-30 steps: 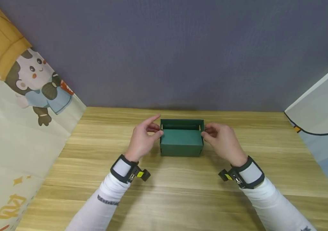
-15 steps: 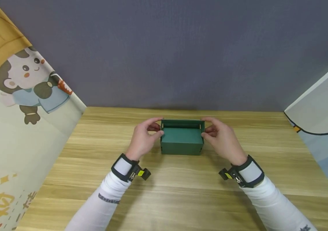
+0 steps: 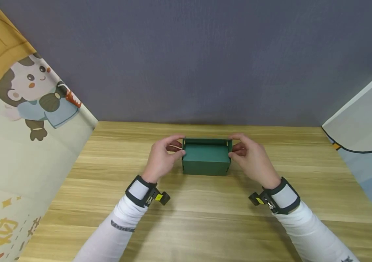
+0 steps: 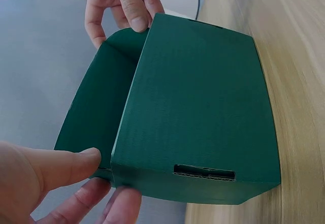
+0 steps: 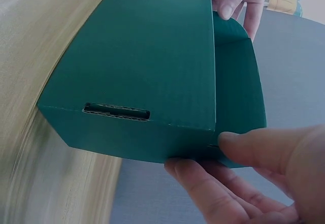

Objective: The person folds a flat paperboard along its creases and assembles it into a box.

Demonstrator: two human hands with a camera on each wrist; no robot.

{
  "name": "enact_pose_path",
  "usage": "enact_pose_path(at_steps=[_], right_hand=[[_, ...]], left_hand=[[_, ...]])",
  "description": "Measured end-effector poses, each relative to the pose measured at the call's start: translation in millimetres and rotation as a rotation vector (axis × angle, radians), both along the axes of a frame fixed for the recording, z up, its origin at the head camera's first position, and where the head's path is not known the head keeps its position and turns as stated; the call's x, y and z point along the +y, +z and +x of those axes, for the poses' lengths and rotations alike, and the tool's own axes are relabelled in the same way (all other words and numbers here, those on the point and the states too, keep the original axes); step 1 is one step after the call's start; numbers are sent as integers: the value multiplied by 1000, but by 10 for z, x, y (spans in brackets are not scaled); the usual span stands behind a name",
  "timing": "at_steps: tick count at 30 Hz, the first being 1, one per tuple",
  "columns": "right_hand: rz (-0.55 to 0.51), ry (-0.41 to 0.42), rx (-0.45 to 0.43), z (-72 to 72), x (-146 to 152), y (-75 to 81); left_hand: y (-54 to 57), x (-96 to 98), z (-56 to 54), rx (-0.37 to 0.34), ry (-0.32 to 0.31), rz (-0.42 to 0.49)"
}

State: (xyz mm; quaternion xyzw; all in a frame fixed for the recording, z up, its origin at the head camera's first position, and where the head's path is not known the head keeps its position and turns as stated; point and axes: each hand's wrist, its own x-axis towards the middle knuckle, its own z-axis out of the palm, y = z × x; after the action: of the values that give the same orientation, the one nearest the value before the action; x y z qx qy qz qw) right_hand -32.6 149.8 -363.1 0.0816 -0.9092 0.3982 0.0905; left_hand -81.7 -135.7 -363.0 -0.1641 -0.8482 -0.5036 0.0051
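Observation:
A small green cardboard box [image 3: 207,167] stands on the wooden table, its raised lid panel [image 3: 205,140] at the far side over a narrow gap. On the left, my left hand [image 3: 161,157] pinches the lid's side flap, thumb on the inner side and fingers outside. Mirroring it, my right hand [image 3: 253,158] pinches the flap at the other end. Both index fingers reach the lid's far corners in the head view. Slots in the box's edges, one slot [image 4: 204,172] near the left hand and another slot [image 5: 116,111] near the right, show in the wrist views. Most of the inside is hidden.
The wooden tabletop [image 3: 202,222] spreads around the box. A dark grey-blue panel [image 3: 205,65] rises behind the table. Printed cartoon sheets border both sides, the left sheet [image 3: 6,145] and the right sheet [image 3: 363,120].
My right index finger has stretched out to the lid's far corner, and the left index has come onto its corner. The lid panel has tipped lower toward me, narrowing the gap.

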Motion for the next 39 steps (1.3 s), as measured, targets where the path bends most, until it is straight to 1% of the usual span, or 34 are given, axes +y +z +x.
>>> enact_pose_path(at_steps=[4, 8, 11, 14, 17, 19, 22, 26, 27, 28, 31, 33, 34, 39], right_hand=[[-21, 9, -2, 6, -2, -8], [-45, 7, 12, 11, -3, -7], [-71, -14, 14, -1, 0, -7], [-118, -28, -10, -16, 5, 4], [-188, -29, -49, -24, 11, 26], [-236, -26, -76, -26, 13, 44], [-280, -21, -111, -26, 17, 61], [-286, -19, -137, -27, 29, 62], [-289, -20, -144, -29, 35, 56], [-288, -18, -149, -29, 41, 52], [-305, -18, -176, -31, 65, 29], [-321, -12, -197, -27, 78, 20], [-324, -7, -209, -25, 85, 18], [-318, 20, -298, -13, 129, 5]], left_hand=[[-8, -13, -2, -36, -10, 30], [-1, -26, 4, -38, -11, 24], [9, -30, 13, -32, -14, 34], [20, -27, 17, -52, -12, 77], [30, -21, 16, -88, -2, 117], [37, -16, 13, -105, 11, 127], [40, -11, 4, -116, 20, 128], [40, -8, -5, -124, 14, 140], [83, -2, 19, -135, 11, 143], [86, -5, 19, -141, 3, 148], [96, -18, 26, -193, -21, 172], [96, -31, 31, -235, -32, 172], [52, -46, 9, -255, -36, 175], [34, -70, 8, -358, -56, 165]])
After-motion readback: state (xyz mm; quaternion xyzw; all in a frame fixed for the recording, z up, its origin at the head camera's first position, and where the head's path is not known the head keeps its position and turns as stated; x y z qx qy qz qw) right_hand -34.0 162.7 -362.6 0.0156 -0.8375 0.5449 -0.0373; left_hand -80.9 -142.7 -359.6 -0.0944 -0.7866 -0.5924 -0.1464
